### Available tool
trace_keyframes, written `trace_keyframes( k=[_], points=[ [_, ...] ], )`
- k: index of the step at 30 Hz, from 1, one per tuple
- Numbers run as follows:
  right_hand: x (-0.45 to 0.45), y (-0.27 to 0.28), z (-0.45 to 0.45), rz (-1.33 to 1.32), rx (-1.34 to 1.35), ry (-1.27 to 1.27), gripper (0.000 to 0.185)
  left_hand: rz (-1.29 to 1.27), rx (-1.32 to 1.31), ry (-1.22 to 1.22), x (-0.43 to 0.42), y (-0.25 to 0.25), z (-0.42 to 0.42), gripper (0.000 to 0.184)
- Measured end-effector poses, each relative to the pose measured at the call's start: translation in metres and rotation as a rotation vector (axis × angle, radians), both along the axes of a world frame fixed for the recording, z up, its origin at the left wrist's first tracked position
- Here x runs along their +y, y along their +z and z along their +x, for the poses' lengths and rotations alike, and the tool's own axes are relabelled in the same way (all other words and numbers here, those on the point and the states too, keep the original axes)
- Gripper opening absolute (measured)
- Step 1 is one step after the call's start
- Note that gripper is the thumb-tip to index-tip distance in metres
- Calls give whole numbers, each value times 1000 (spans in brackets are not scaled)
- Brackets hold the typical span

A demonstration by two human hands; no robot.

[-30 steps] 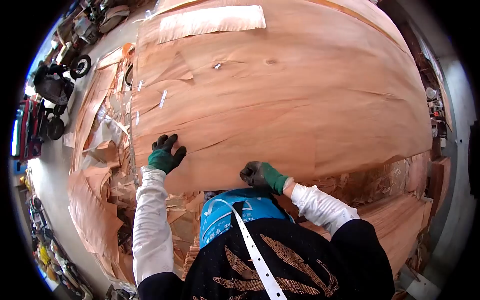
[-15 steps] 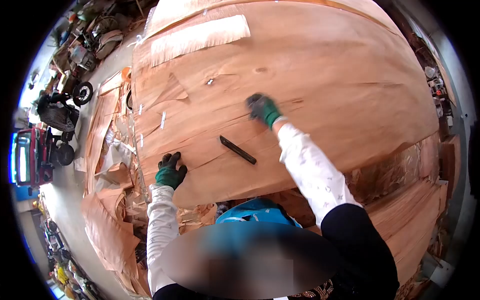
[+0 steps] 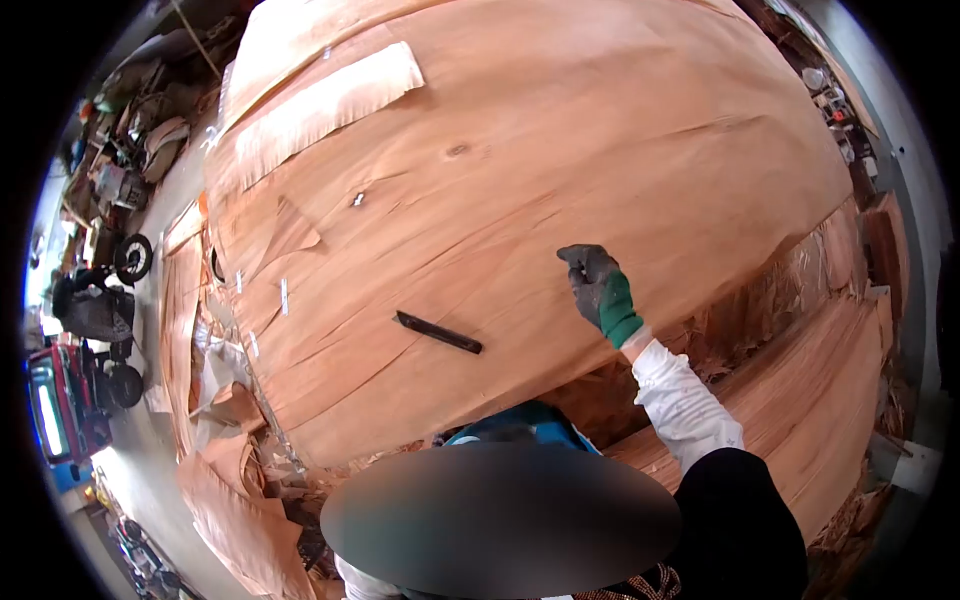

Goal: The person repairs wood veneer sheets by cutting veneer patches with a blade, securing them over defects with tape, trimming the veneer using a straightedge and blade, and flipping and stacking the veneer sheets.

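Note:
My right hand (image 3: 600, 290), in a grey and green work glove, is over the right part of a large wood veneer sheet (image 3: 640, 150). Its fingers are bent and pressed together, pointing left; anything between them is too small or hidden to make out. A slim black tool shaped like a utility knife (image 3: 438, 332) lies on the veneer, left of this hand and apart from it. My left hand is out of sight; only part of its white sleeve (image 3: 362, 582) shows at the bottom. A paler veneer strip (image 3: 330, 112) lies at the upper left.
Short white tape pieces (image 3: 284, 297) sit near the sheet's left edge. Torn veneer scraps (image 3: 235, 500) hang and pile at the left. More veneer (image 3: 770, 410) is stacked lower right. A parked motorbike (image 3: 100, 300) and a red vehicle (image 3: 65, 405) stand on the floor at left.
My left hand has left the veneer and dropped out of view. My right hand has moved right and nearer to me. The view has shifted, and the black tool still lies on the sheet.

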State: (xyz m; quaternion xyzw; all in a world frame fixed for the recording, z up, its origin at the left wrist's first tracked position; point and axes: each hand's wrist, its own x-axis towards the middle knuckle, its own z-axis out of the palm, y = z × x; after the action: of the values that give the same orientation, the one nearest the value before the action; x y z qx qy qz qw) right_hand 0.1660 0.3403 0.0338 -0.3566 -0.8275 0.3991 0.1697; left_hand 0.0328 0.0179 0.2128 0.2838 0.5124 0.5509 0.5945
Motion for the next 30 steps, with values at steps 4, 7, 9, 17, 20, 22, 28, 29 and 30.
trace_keyframes(
  k=[4, 7, 9, 17, 20, 22, 28, 29, 30],
  points=[
    [-15, -14, 9, 198, 177, 66, 31, 134, 657, -95, 27, -2, 8, 35],
    [-21, -21, 12, 214, 139, 41, 35, -35, 472, -3, 63, -13, 13, 33],
    [-20, -22, 11, 265, 39, 56, 39, -302, -45, 137, 107, -59, -1, 35],
    [5, 9, -19, 350, 79, 84, 48, -376, -95, 267, 207, -151, -26, 45],
    [18, 14, -36, 319, 119, 195, 54, -373, -213, 327, 218, -191, -30, 48],
    [19, 7, -40, 419, 69, 312, 57, -339, -261, 358, 220, -196, -30, 50],
    [26, -39, -42, 807, -135, 570, 46, -369, -145, 416, 205, -179, -15, 46],
    [24, -47, -43, 895, -139, 550, 43, -421, -61, 433, 198, -170, -10, 42],
    [23, -48, -46, 947, -158, 548, 43, -473, 22, 447, 192, -165, -8, 38]
  ],
)
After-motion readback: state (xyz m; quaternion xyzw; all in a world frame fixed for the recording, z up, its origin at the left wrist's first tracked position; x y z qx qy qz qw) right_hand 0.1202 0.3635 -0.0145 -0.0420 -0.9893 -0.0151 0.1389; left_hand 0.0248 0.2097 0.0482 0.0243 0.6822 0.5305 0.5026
